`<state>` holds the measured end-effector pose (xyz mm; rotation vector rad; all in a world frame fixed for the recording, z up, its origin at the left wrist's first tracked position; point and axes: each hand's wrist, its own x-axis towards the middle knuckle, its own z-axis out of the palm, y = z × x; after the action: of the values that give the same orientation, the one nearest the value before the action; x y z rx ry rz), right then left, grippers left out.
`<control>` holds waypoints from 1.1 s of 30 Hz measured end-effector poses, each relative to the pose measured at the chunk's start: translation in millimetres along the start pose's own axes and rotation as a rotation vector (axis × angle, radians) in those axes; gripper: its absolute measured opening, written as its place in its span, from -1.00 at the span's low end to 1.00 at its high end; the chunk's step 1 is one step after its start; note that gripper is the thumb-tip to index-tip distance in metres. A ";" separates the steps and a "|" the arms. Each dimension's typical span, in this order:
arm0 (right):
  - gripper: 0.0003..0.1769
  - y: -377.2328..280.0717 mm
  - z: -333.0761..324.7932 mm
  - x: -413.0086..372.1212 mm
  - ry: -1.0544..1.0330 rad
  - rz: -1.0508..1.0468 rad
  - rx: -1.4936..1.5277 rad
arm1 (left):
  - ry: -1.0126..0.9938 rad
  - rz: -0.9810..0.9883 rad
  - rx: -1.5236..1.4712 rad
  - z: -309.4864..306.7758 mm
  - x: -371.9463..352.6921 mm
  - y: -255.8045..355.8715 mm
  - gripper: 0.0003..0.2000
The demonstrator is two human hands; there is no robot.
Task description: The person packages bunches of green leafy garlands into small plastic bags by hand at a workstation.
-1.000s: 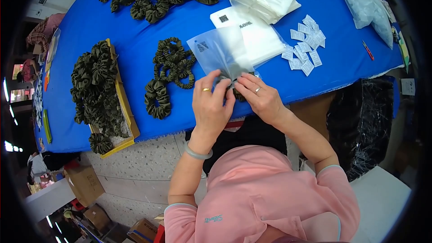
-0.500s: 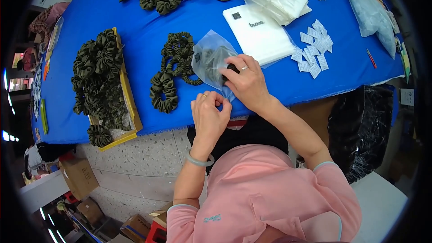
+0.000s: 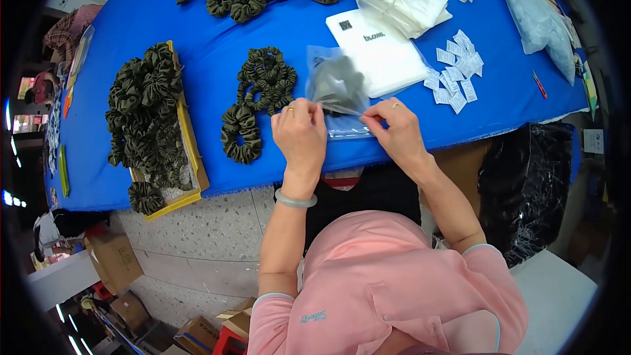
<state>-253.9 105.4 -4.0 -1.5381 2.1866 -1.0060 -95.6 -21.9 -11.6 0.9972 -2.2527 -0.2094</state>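
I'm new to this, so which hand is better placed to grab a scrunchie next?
Probably the left hand, nearer the loose scrunchies; the right hand is farther off. Both pinch the bag.

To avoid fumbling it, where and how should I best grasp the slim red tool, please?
I'd pinch the slim red tool mid-length from above, fingers across its long sides: it lies flat, narrow, and apart from the white slips.

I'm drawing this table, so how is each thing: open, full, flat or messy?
Clear plastic bag: dark green gathered-cloth hair tie inside; sealed or not, can't tell
Left hand: pinching the bag's edge
Right hand: pinching the bag's edge
Shallow yellow box: open, heaped with more hair ties
Stacked white printed bags: flat
Small white paper labels: loose, scattered
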 end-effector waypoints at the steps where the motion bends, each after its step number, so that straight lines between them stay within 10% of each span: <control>1: -0.54 0.8 -1.8 -1.2 0.000 0.007 -0.004 | 0.006 -0.009 -0.003 4.2 -1.1 -2.4 -0.71; 12: -0.51 -16.6 16.5 27.5 0.378 -0.113 -0.198 | -0.281 -0.317 -0.299 -12.1 -16.7 27.9 -0.85; 22: -0.56 -7.4 -9.8 -7.5 0.100 0.292 0.044 | -0.466 -0.793 -0.694 -47.6 -40.7 33.5 -0.80; 33: -0.89 -21.0 18.5 -32.1 0.057 -0.282 0.082 | -0.507 -1.215 -1.251 -46.5 -57.6 34.6 -0.77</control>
<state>-215.6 123.6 -8.0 -1.8348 1.9729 -1.2199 -58.9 48.3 8.7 1.3931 -1.0116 -2.1892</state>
